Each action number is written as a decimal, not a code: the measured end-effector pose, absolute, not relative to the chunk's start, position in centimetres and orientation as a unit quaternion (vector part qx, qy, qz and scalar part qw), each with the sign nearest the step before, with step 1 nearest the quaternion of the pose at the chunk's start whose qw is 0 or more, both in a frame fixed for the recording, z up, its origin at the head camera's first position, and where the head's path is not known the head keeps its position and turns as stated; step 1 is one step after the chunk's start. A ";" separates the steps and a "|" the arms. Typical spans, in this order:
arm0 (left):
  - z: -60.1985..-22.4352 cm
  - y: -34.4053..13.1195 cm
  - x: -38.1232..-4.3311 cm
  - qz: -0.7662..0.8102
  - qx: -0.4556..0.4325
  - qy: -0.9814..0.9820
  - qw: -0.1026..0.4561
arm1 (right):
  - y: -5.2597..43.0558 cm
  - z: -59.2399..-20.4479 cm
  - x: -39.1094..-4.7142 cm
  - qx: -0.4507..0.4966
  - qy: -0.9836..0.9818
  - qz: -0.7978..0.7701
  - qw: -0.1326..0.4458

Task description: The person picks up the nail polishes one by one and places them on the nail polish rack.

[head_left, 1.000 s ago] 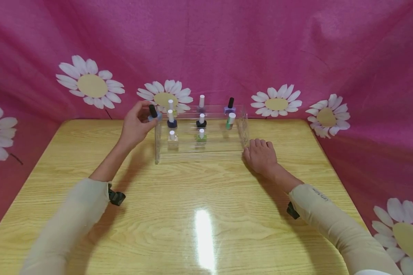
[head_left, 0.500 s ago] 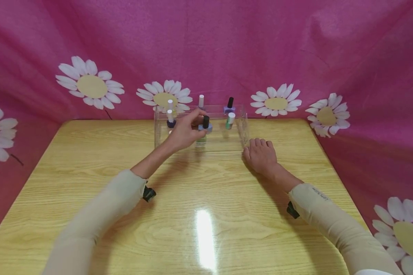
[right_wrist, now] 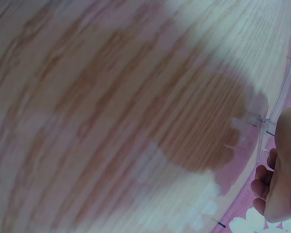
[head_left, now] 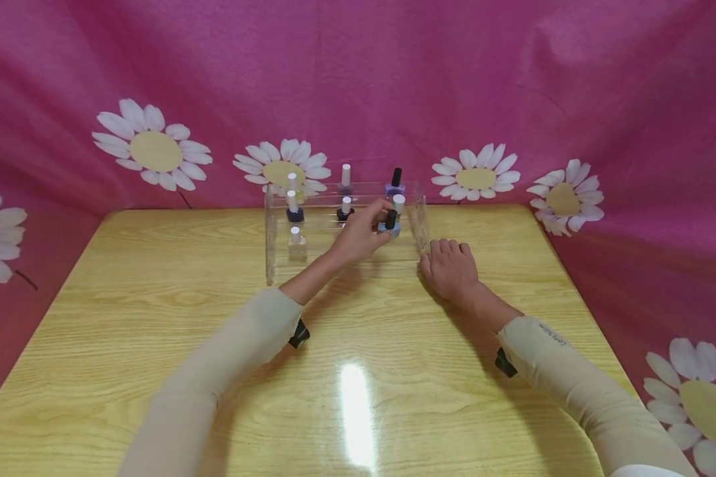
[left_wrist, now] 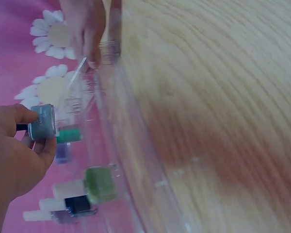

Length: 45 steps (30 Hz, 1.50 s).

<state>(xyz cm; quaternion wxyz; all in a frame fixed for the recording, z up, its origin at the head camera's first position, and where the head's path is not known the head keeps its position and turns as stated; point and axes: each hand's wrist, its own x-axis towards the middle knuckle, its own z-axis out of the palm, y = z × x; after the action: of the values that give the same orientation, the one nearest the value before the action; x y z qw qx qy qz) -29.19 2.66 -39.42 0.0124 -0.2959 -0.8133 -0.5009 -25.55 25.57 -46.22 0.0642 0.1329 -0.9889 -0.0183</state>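
Observation:
My left hand (head_left: 358, 235) pinches a blue-grey nail polish bottle (left_wrist: 42, 122) with a black cap (head_left: 390, 218), thumb on one side and fingers on the other. It is held before the right part of a clear tiered display rack (head_left: 271, 248), overlapping a green nail polish bottle (left_wrist: 69, 135) with a white cap on the middle tier. At the rack's right front corner, my right hand (head_left: 450, 270) rests low with curled fingers (right_wrist: 263, 189), its thumb against the side panel. A light-green bottle (left_wrist: 101, 184) on the front tier is mostly hidden by the left hand in the head view.
On the rack stand several more bottles: a pale one (head_left: 297, 246), a dark blue one (head_left: 295, 214), a black one (head_left: 344, 214), and a purple one (head_left: 395, 189) at the back. A pink daisy-print cloth (head_left: 358, 86) hangs behind the wooden table (head_left: 262, 411).
My left hand has carried the blue-grey bottle rightward from the rack's left end, across its front, to the right part. The right hand has stayed at the corner.

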 end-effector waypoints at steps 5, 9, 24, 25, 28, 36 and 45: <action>-40.5 3.4 -29.7 -0.493 -0.281 -0.823 0.008 | 25.5 -46.3 -25.7 0.131 -0.989 -0.018 0.061; -41.2 4.0 -29.9 -0.479 -0.272 -0.835 0.002 | 25.3 -46.3 -25.7 0.130 -0.989 -0.020 0.064; -42.5 4.9 -30.2 -0.456 -0.255 -0.852 -0.015 | 25.2 -46.3 -25.6 0.125 -0.990 -0.019 0.060; -42.6 4.9 -30.2 -0.455 -0.253 -0.853 -0.016 | 25.2 -46.3 -25.6 0.126 -0.990 -0.018 0.062; -42.7 5.1 -30.3 -0.452 -0.251 -0.856 -0.018 | 25.3 -46.3 -25.5 0.125 -0.990 -0.019 0.062; -42.9 5.4 -30.5 -0.444 -0.252 -0.860 -0.018 | 25.4 -46.3 -25.5 0.124 -0.990 -0.017 0.068; -42.9 5.5 -30.6 -0.441 -0.255 -0.860 -0.024 | 25.5 -46.4 -25.5 0.128 -0.988 -0.013 0.081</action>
<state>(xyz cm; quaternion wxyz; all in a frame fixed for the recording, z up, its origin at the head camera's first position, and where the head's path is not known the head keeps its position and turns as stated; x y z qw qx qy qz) -30.64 5.54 -42.91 -0.0244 -0.2554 -0.8602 -0.4408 -25.51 25.46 -46.44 0.0807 0.1279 -0.9884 -0.0125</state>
